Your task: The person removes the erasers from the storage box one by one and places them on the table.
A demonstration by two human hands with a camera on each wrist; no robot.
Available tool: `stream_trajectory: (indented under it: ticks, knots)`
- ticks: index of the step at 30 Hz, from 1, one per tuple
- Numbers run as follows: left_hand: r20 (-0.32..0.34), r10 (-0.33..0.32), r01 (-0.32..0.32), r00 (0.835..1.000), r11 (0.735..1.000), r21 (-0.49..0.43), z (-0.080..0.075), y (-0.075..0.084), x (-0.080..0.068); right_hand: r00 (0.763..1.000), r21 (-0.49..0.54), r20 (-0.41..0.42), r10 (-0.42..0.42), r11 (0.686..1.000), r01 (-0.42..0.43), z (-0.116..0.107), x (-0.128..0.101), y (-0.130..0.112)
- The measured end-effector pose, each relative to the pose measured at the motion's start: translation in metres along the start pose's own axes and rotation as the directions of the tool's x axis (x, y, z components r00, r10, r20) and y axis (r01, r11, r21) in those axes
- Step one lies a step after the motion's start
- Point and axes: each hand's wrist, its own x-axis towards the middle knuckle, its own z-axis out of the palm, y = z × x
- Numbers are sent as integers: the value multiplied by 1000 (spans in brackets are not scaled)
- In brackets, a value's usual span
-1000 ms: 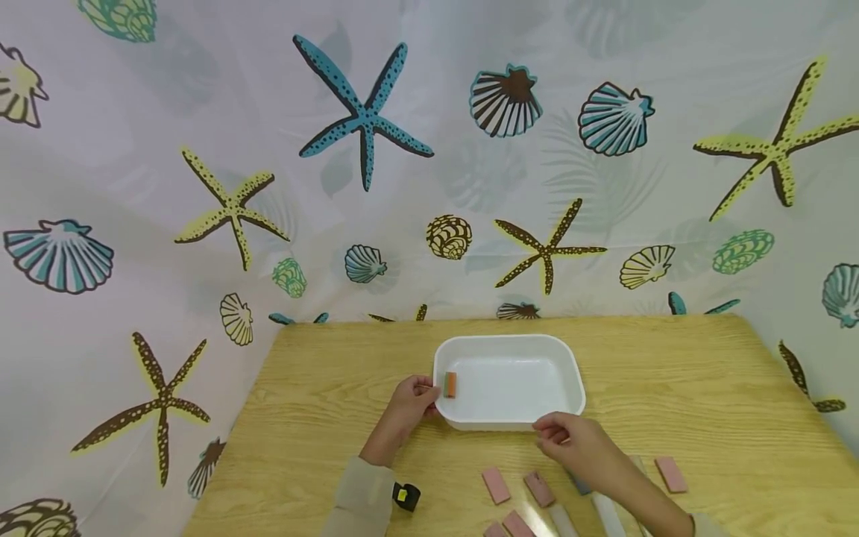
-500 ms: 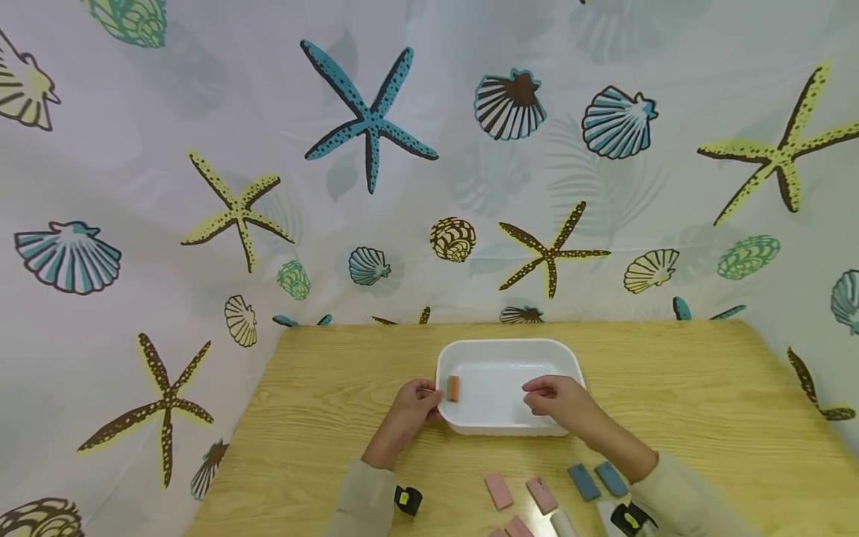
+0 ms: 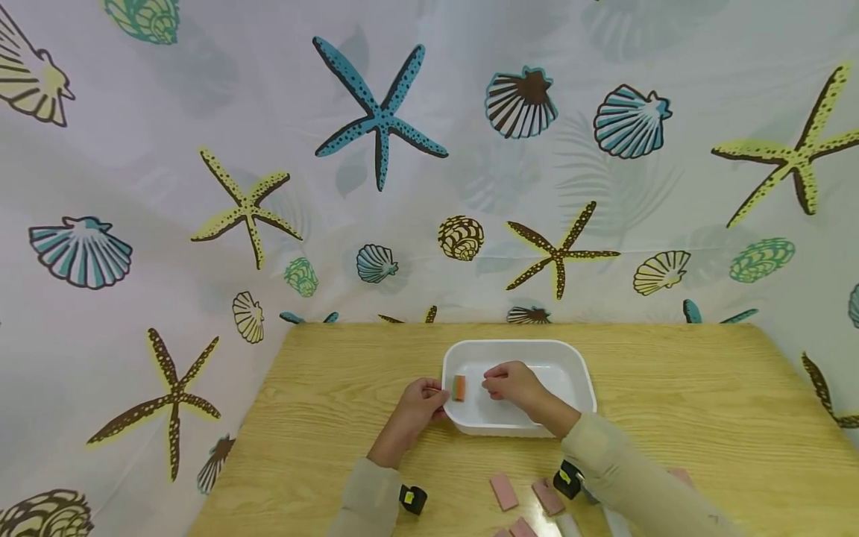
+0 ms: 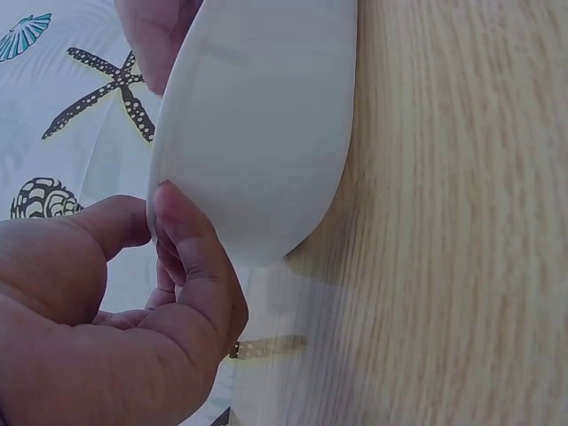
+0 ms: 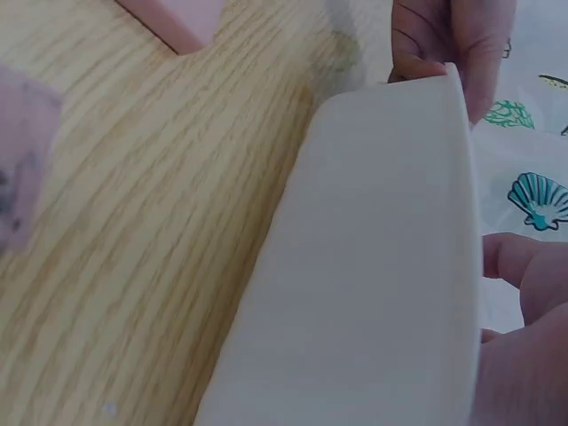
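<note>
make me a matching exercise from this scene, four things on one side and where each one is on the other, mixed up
Things:
1. white tray
2. orange block
3. pink blocks
4. right hand

Places:
a. flat on the wooden table, nearer the person than the tray
b. reaching over the tray's inside
c. middle of the table
d. at the tray's left end, beside the left hand

Pairs: 1-c, 2-d, 3-a, 4-b

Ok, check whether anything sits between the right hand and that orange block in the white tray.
Nothing visible does. The right hand hovers inside the white tray, just right of the orange block, with only bare tray floor between them. The left hand grips the tray's left rim.
</note>
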Motion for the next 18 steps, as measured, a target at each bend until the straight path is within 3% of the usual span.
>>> stream_trajectory:
  ticks: [10,18]
  knots:
    - [21,-4,5,1000,1000,-26,0,5,-3,999,-32,-36,39,999,-40,29,22,3]
    - [29,-2,3,1000,1000,-13,4,28,-19,1000,-101,-24,-3,995,0,42,28,4]
